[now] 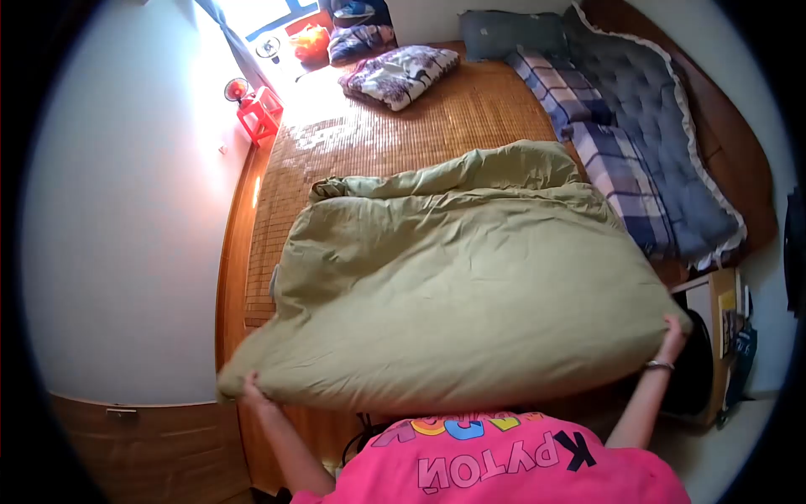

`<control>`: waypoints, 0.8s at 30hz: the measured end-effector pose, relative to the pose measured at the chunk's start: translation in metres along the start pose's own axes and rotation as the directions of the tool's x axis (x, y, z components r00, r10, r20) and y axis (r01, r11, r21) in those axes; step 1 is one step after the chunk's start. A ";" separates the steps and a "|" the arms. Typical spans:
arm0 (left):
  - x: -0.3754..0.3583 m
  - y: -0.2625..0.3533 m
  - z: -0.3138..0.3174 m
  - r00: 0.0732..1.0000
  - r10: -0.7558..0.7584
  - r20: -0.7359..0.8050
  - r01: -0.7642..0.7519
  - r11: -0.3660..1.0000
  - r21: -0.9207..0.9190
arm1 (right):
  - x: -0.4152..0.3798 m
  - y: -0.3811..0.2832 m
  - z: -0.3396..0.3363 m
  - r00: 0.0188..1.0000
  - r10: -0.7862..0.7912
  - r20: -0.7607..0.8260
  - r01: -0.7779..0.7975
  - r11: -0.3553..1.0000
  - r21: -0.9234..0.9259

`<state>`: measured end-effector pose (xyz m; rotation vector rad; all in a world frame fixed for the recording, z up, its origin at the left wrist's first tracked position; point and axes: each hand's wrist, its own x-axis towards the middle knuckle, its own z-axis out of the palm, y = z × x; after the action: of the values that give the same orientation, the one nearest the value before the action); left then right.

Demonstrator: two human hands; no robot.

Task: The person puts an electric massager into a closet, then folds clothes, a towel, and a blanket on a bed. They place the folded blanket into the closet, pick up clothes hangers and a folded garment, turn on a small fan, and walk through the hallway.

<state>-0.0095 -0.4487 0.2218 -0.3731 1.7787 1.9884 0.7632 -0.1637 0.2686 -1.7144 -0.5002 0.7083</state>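
Note:
A large olive-green quilt spreads over the near half of a bed, its far edge folded back into a thick roll. My left hand grips the quilt's near left corner. At the near right corner, my right hand, with a bracelet at the wrist, holds the other end. Between the two hands the near edge hangs lifted in front of my pink shirt. The fingertips of both hands are partly hidden by the fabric.
A woven bamboo mat covers the bed. On it lies a folded patterned blanket. Plaid pillows and a grey tufted cushion line the right side by the headboard. A red stool with a fan stands left; a cabinet is right.

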 end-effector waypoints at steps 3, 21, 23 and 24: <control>0.008 -0.062 -0.032 0.962 -0.271 -0.020 0.266 0.955 -0.132 | 0.008 0.073 0.008 0.974 0.178 -0.142 -0.186 0.981 -0.046; 0.205 0.006 0.358 0.984 0.066 0.168 -0.059 0.997 -0.046 | 0.107 -0.066 0.422 0.909 -0.068 0.410 0.056 0.998 0.041; 0.228 -0.044 0.395 0.928 0.223 0.299 -0.285 0.941 0.183 | 0.097 -0.012 0.467 0.773 -0.002 0.635 0.434 0.732 -0.526; 0.249 -0.086 0.405 0.806 0.382 0.452 -0.534 0.799 0.277 | 0.115 0.033 0.484 0.611 -0.024 0.792 0.719 0.435 -0.542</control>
<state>-0.1453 -0.0066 0.0827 0.6069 2.0724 1.7549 0.5135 0.2464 0.1362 -1.9826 -2.0687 0.7721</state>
